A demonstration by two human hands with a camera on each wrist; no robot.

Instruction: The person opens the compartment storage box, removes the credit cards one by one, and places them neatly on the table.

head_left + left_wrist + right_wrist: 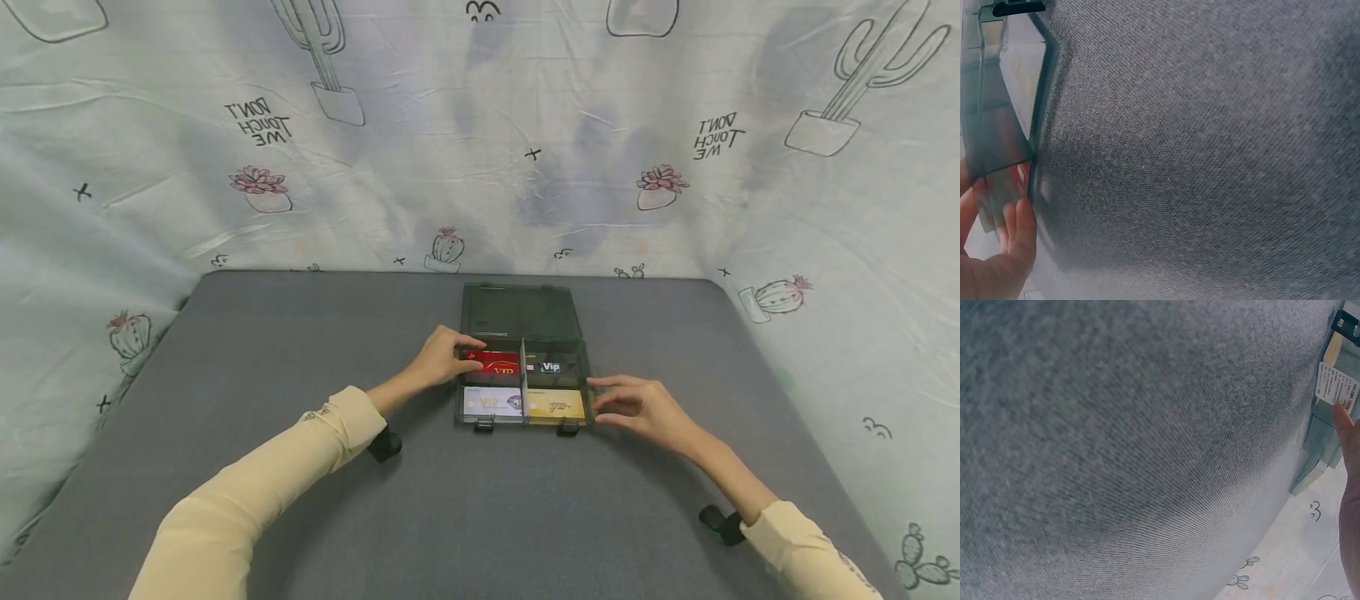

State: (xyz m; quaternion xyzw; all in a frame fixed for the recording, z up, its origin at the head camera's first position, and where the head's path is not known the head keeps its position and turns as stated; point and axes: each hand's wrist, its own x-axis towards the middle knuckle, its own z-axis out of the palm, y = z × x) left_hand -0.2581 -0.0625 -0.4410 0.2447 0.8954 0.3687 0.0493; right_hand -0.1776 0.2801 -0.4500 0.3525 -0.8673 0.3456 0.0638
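A dark translucent box lies open on the table, its lid folded toward the back. Dividers split it into compartments. Back left lies a red VIP card, back right a black Vip card. In front are a white VIP card and a gold card. My left hand reaches over the box's left wall, thumb and finger pinching the red card's left end. My right hand has its fingertips at the right wall, fingers fairly straight. A printed label shows there in the right wrist view.
The box sits on a grey cloth-covered table, toward its far edge. Two dark latches, a left latch and a right latch, stick out at the box's front. A patterned curtain hangs behind and beside the table.
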